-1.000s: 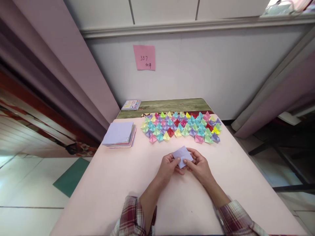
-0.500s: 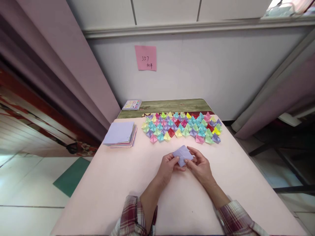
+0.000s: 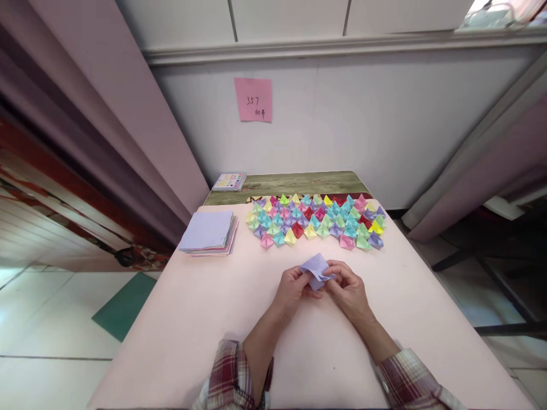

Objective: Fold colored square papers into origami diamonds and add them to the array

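Observation:
A small lilac paper piece [image 3: 315, 268], partly folded, is held just above the pale pink table [image 3: 192, 319] in front of me. My left hand [image 3: 293, 288] pinches its left side and my right hand [image 3: 348, 289] pinches its right side, fingers closed on the paper. Beyond the hands lie several folded paper pieces [image 3: 315, 222] in many colours, packed in rows. A stack of square coloured sheets [image 3: 208, 232], lilac on top, sits at the table's left.
A small printed packet [image 3: 229, 181] lies on the wooden strip [image 3: 299, 183] at the table's far end. A pink note [image 3: 253, 99] is stuck on the white wall. Curtains hang at left and right; a green mat [image 3: 123, 307] lies on the floor at left.
The lilac paper has gone from a flat square to a more folded, raised shape, and my right fingers have closed in on its right edge. Hands stayed in place.

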Demonstrator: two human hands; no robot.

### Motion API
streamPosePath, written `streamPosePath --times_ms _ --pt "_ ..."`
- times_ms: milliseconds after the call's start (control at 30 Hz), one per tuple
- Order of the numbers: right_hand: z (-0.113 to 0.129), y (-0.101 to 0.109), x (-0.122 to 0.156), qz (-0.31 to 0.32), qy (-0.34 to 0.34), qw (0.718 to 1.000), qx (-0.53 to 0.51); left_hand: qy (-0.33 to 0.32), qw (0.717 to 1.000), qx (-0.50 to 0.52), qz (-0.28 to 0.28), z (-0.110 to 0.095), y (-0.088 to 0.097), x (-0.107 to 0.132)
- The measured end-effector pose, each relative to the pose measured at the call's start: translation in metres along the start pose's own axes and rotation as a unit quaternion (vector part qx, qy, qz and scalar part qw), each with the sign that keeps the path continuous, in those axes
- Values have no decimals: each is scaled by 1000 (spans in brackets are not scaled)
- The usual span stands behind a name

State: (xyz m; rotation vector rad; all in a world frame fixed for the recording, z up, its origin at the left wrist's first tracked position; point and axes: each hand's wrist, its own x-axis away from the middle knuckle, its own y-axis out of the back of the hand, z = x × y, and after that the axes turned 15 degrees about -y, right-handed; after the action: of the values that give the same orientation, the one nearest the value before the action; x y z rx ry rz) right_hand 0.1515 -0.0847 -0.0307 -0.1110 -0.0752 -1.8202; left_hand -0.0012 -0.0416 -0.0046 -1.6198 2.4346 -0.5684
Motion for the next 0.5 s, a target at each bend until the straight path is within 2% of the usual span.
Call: streamPosePath --times_ms 100,233,500 --pt "2 3 1 14 14 1000 21 2 1000 -5 -3 0 0 0" --pt "8 8 4 56 -2 998 2 -1 1000 -5 -4 -2 -1 1" --pt "4 1 2 14 -34 999 31 1 1000 11 -3 -3 -2 1"
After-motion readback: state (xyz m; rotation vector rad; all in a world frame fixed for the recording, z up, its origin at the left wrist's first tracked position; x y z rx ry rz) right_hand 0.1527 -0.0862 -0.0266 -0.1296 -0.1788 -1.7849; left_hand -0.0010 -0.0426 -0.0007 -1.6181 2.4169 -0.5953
